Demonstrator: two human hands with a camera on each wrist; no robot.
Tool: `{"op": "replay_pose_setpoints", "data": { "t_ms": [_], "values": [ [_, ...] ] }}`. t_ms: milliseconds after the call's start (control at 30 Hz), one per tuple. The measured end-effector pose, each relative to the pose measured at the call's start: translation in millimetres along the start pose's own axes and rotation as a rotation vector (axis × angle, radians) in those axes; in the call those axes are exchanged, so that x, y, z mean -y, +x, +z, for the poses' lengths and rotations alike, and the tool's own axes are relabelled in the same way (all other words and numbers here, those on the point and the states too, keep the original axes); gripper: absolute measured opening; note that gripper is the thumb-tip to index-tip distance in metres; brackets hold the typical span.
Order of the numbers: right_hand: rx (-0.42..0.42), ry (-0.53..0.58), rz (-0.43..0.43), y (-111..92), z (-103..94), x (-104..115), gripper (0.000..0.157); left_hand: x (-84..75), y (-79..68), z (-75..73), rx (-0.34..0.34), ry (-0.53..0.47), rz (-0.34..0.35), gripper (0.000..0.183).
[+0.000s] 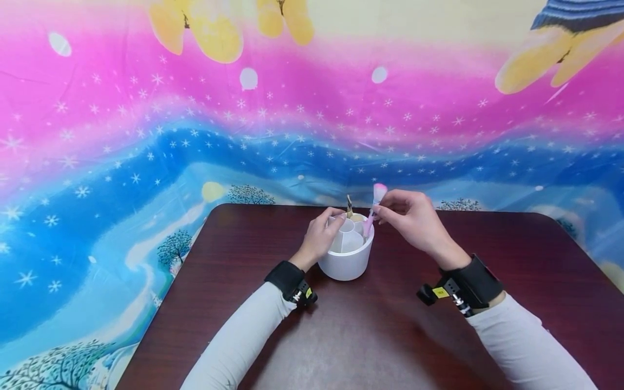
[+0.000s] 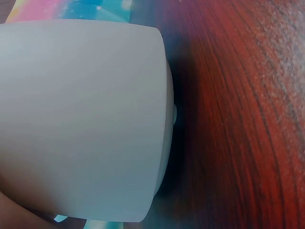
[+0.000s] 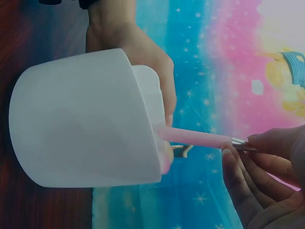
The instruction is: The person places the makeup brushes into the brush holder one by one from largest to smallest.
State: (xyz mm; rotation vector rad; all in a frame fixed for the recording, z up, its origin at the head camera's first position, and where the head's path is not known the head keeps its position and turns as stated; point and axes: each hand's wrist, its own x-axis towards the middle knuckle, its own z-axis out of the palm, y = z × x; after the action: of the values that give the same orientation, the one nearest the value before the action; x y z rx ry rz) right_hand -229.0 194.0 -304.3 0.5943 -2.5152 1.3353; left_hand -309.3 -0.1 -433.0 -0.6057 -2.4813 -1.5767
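A white round organizer cup [image 1: 343,266] with several inner compartments stands on the table. My left hand [image 1: 322,234] holds it by the left side of its rim; in the left wrist view the white wall of the cup [image 2: 86,119] fills much of the picture. With thumb and fingertips my right hand [image 1: 414,219] pinches a makeup brush [image 1: 370,219] at its silver collar. Its pink and white bristles point up, and its pink handle [image 3: 198,137] runs down inside the cup's right rim, where the lower end is hidden. A slim gold-coloured item [image 1: 349,206] sticks up from a back compartment.
The dark red-brown wooden table [image 1: 361,341] has rounded far corners. Close behind it hangs a printed cloth [image 1: 312,119] in pink and blue with snowflakes. Each wrist wears a black strap [image 1: 473,284] with a small camera.
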Motion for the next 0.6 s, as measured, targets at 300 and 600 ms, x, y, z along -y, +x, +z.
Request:
{"op": "replay_pose_setpoints", "data": {
  "t_ms": [300, 600],
  "values": [
    [0.034, -0.008, 0.010, -4.0, 10.2, -4.2, 0.007, 0.1, 0.4, 0.7, -0.009, 0.005, 0.004, 0.038],
    [0.078, -0.024, -0.002, -1.5, 24.7, -48.0, 0.011, 0.2, 0.4, 0.0, -0.007, 0.003, 0.000, 0.040]
  ]
}}
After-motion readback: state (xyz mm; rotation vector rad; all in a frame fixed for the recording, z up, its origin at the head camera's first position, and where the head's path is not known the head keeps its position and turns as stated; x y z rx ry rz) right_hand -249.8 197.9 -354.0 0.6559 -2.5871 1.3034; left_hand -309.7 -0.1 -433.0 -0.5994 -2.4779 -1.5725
